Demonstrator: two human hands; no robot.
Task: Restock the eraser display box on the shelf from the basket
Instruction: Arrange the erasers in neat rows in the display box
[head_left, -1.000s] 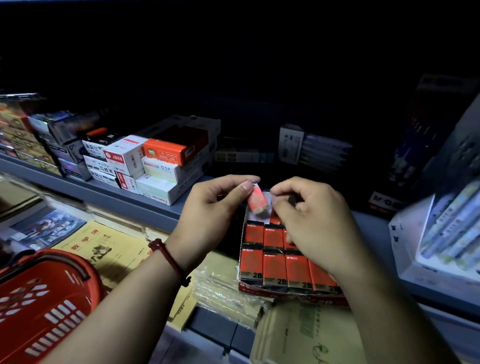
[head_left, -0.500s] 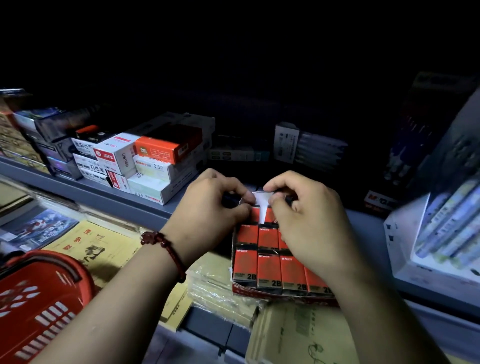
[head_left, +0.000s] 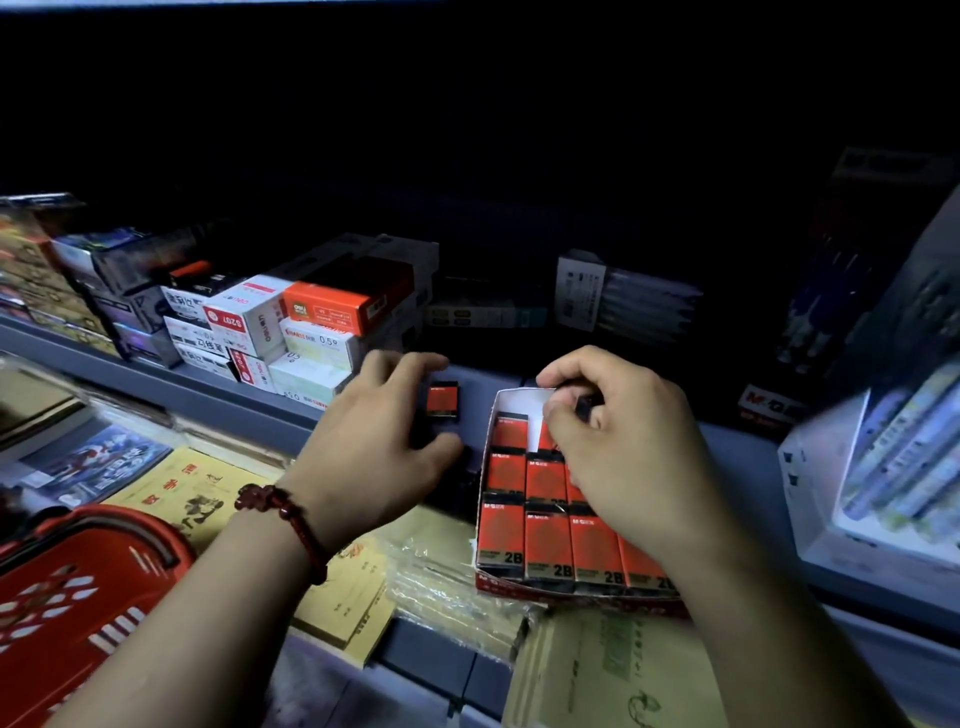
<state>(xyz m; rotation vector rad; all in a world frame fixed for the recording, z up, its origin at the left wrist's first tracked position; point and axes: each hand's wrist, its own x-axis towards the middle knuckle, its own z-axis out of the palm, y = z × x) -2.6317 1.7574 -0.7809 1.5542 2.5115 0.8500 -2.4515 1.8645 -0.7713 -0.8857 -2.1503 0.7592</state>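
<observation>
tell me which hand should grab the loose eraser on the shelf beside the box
Left. The left hand sits beside the eraser, fingers either side; the right hand is curled over the back of the box.

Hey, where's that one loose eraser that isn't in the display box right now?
In the head view, the loose eraser lies on the shelf just left of the display box, between the left hand's forefinger and thumb.

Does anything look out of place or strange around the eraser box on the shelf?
Yes. One eraser lies loose on the shelf, left of the display box, between the left hand fingers and thumb. The box's back row shows a gap of bare white cardboard.
</observation>
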